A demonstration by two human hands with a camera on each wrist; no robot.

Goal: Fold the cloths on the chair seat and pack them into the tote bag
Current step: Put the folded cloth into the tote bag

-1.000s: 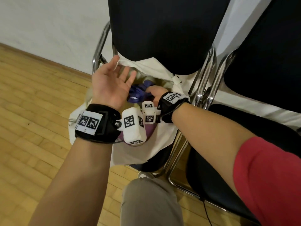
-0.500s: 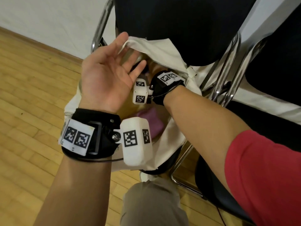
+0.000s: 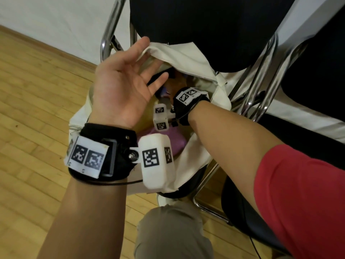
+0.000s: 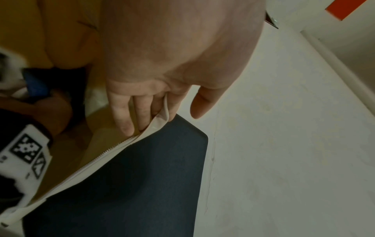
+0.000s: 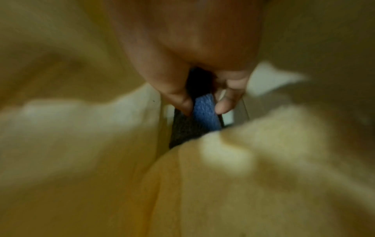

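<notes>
The cream tote bag (image 3: pixel 188 58) sits on the black chair seat against the backrest. My left hand (image 3: pixel 141 60), palm up with the thumb held apart, pinches the bag's rim (image 4: pixel 162 112) between its fingers and holds the mouth wide. Only the back of my right hand (image 3: pixel 176 86) and its wrist show as it reaches deep inside the bag. In the blurred right wrist view, the thumb and fingers of that right hand (image 5: pixel 205 102) pinch a folded blue cloth (image 5: pixel 207 118) against the bag's inner wall. A pink cloth (image 3: pixel 175 139) lies lower in the bag.
The black chair backrest (image 3: pixel 205 25) stands right behind the bag, with chrome frame tubes (image 3: pixel 261 75) on its right. A second black chair (image 3: pixel 317 62) is to the right. Wooden floor (image 3: pixel 37 109) spreads to the left, and my knee (image 3: pixel 171 232) is below.
My left hand has lifted the bag's rim higher and toward me. My right hand has pushed deeper into the bag with the blue cloth, which now barely shows from above.
</notes>
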